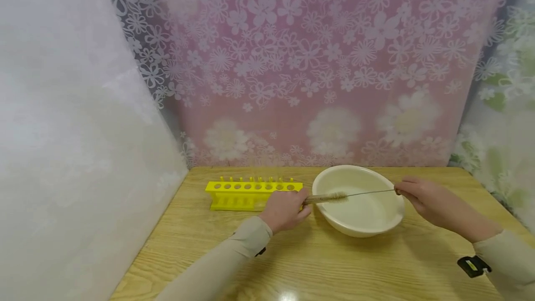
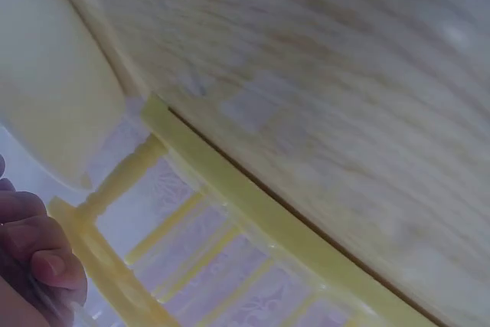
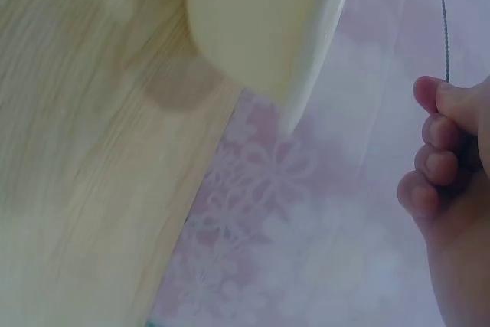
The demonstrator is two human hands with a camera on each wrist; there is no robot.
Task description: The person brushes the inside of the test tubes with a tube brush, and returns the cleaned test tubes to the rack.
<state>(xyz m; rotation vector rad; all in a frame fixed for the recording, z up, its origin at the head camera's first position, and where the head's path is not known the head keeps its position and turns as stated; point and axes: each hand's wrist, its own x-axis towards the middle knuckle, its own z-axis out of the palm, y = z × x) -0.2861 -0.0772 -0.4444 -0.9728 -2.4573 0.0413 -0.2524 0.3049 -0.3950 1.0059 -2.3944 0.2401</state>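
Observation:
My left hand (image 1: pixel 286 210) grips a clear test tube (image 1: pixel 260 206), partly hidden by the fingers, in front of the yellow test tube rack (image 1: pixel 215 194). A test tube brush (image 1: pixel 339 196) with tan bristles reaches into the tube, its bristled end showing over the basin's left side. From there its thin twisted wire (image 3: pixel 445 28) runs right to my right hand (image 1: pixel 434 203), which pinches the end between thumb and forefinger. Beneath the brush stands a cream basin (image 1: pixel 357 232). In the left wrist view the curled fingers (image 2: pixel 50 266) are beside the rack's end.
The wooden table (image 1: pixel 317 268) carries the rack at left and the basin right of it. Flowered curtains (image 1: pixel 292 82) hang behind and at the right, and a white sheet (image 1: pixel 83 129) hangs along the left. Several pegs (image 1: pixel 230 179) rise at the rack's back.

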